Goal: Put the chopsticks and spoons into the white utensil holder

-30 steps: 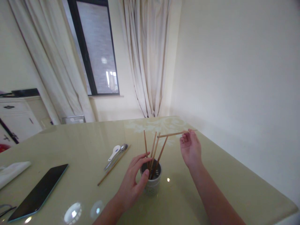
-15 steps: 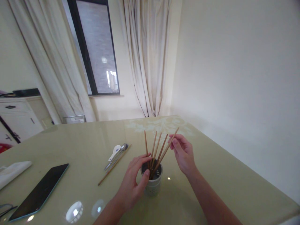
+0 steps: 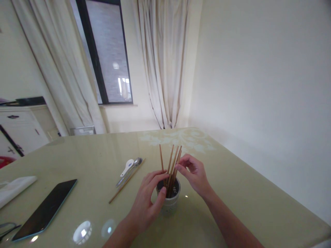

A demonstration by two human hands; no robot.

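A light grey-green cup (image 3: pixel 169 208) with a dark inside holds several wooden chopsticks (image 3: pixel 170 160), which stand up and lean in different directions. My left hand (image 3: pixel 148 196) grips the cup at its left side, thumb by the near rim and fingers reaching over toward the far side, close to the chopsticks. With thumb and fingertips, my right hand (image 3: pixel 193 172) pinches a chopstick at the right of the bunch, above the rim. The lower ends inside the cup are partly hidden by the left fingers.
Left of the cup lie a single chopstick (image 3: pixel 126 181), a white spoon (image 3: pixel 127 167) and metal cutlery (image 3: pixel 134 167). A dark tablet (image 3: pixel 45 210), a white packet (image 3: pixel 17 187) and dark-handled scissors (image 3: pixel 9 230) lie further left on the glossy table (image 3: pixel 103 151).
My right hand has moved left and slightly down, bringing the slanted chopstick in against the others, more upright. My left hand stays at the cup.
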